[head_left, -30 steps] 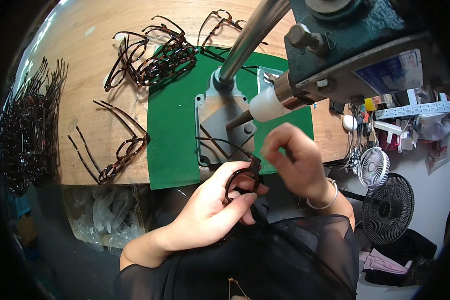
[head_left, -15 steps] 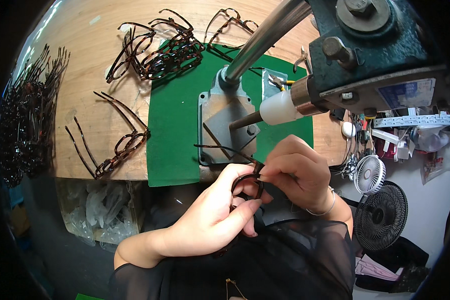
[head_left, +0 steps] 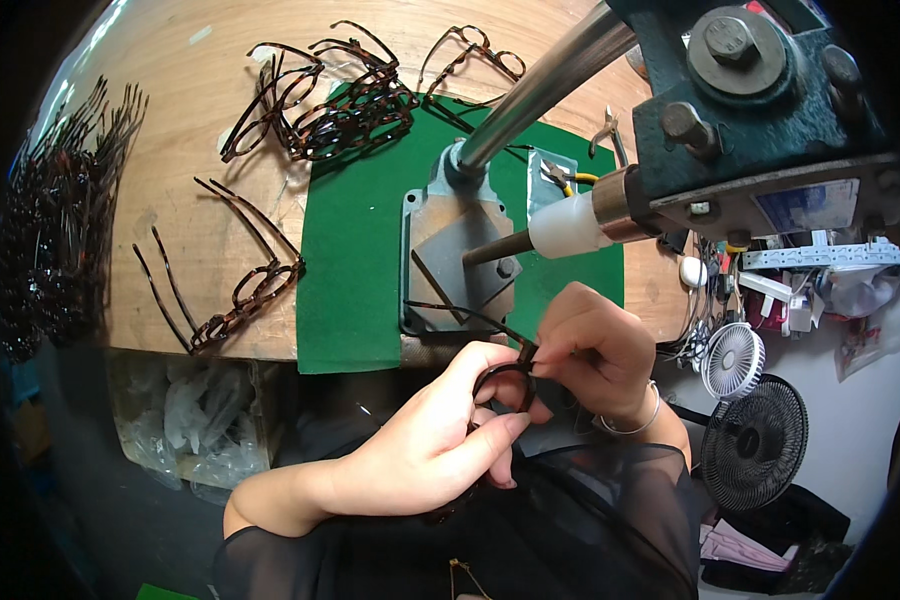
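My left hand (head_left: 438,430) grips a dark tortoiseshell eyeglass frame (head_left: 527,388) by its round rim, thumb on the near side and fingers curled beneath. One temple of it reaches out to the left, over the near edge of the press base. With fingertips pinched, my right hand (head_left: 598,350) holds the frame at the hinge corner, where temple and rim meet. Whether a small part sits in that pinch is hidden. Just beyond both hands stands a bench press with a grey base plate (head_left: 440,262) and a metal rod (head_left: 497,247) in a white collar.
Tortoiseshell frames are heaped (head_left: 355,115) at the back, with another pair (head_left: 255,290) left of the green mat (head_left: 345,250). A dense bundle of frames (head_left: 60,230) lines the far left. Yellow-handled pliers (head_left: 560,178) lie behind the press; fans (head_left: 755,440) stand at right.
The view has shifted slightly. Both hands keep their hold on the eyeglass frame, and the right fingers have moved only a little at the hinge corner.
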Demonstrator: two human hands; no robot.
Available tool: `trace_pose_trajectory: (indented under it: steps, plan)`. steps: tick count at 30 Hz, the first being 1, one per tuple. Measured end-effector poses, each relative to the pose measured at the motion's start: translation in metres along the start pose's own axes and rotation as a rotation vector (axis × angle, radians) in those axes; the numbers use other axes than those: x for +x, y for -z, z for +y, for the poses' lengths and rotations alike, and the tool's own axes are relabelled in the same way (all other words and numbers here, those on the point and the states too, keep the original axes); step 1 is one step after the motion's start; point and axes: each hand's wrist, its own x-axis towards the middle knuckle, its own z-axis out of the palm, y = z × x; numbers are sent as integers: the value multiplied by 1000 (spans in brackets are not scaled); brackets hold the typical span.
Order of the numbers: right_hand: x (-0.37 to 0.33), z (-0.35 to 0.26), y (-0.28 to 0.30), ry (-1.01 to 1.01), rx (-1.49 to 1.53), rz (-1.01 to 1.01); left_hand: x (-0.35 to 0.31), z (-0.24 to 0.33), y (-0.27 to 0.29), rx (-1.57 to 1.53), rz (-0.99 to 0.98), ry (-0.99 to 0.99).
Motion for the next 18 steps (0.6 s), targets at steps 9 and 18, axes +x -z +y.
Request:
trace_pose_trajectory:
  steps: [9, 18]
  plan:
    - [3, -6, 3, -27, -54, -58, -2, 0, -3, 224, 29, 9]
    - [1, -3, 3, 141, -153, -56, -3, 7, -2, 36, -10, 51]
